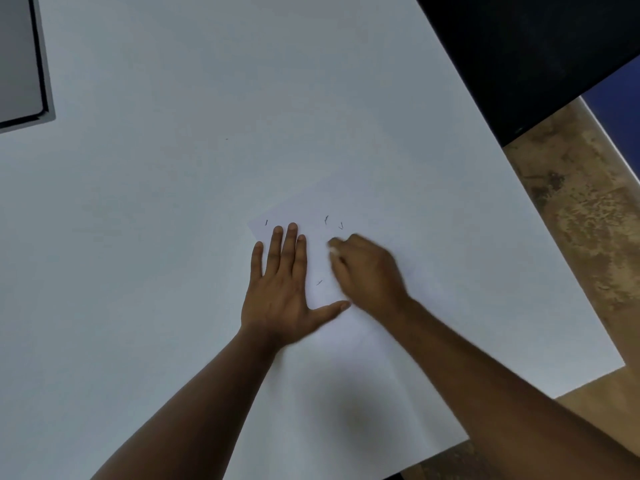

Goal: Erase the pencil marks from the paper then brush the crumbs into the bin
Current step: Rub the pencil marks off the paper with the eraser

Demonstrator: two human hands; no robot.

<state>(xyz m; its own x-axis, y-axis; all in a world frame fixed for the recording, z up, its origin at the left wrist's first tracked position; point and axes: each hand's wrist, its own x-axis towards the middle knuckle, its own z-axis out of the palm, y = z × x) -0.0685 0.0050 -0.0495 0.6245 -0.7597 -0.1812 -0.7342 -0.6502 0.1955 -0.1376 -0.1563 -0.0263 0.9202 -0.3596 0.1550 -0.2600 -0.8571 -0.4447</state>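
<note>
Left hand [280, 289] lies flat, pinning the paper [311, 216] steady; right hand [367, 268] pinches a small eraser [333, 247], rubbing marks.

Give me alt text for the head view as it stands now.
A right hand, blurred, grips a small white eraser on a white sheet of paper, while a flat left hand presses the sheet onto a white table. A few dark eraser crumbs lie on the paper.

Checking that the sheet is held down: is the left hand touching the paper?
Touching. The head view shows the left hand lying flat, fingers spread, on the paper, no gap under it.
</note>
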